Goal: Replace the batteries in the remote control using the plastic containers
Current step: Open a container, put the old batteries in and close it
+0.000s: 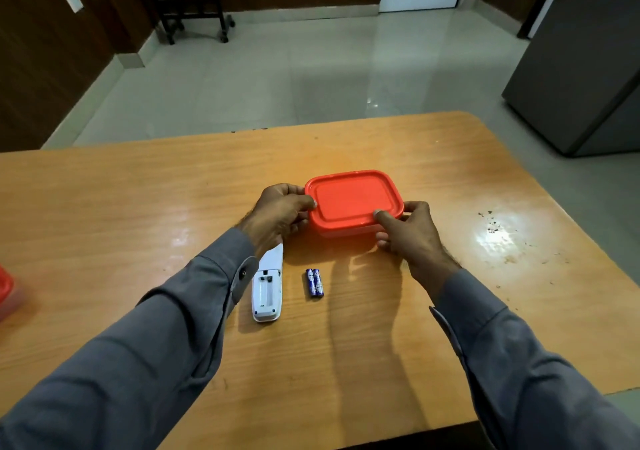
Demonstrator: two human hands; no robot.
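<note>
A plastic container with a red lid [353, 198] sits at the middle of the wooden table [138, 207]. My left hand [278, 212] grips its left end, thumb on the lid's edge. My right hand [408, 233] grips its near right corner, thumb on top of the lid. A white remote control [267, 290] lies face down below my left wrist, its battery bay open and empty. Two blue batteries [314, 282] lie side by side on the table to the right of the remote.
A second red-lidded container [7, 292] shows partly at the table's left edge. A scuffed, glossy patch [498, 234] marks the table's right side. Beyond the table are a tiled floor, a grey cabinet [585, 68] at right and a dark wheeled stand [194, 6] at the back.
</note>
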